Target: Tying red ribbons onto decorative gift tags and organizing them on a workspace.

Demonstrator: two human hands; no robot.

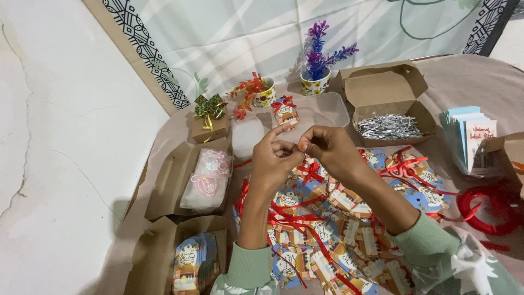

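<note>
Both hands meet mid-air: left hand and right hand pinch fingertips together on something tiny I can't make out. Paper tags with red ribbon lie underneath.

My hands meet at the middle of the frame, above a spread of tags, with boxes ringed around them.

My left hand and right hand touch fingertips at centre, over the pile of printed paper tags threaded with red ribbon that fills the lower middle. Left of my hands lies an open brown cardboard box with a clear bag of pink trinkets in it; below that, at lower left, another cardboard box holding a stack of tags. Behind my hands, upper centre, sits a clear plastic tray, with two small flower pots behind it. Upper right stands an open cardboard box of silver twist ties. At far right lies a coil of red ribbon, behind it a stack of cards.
</note>
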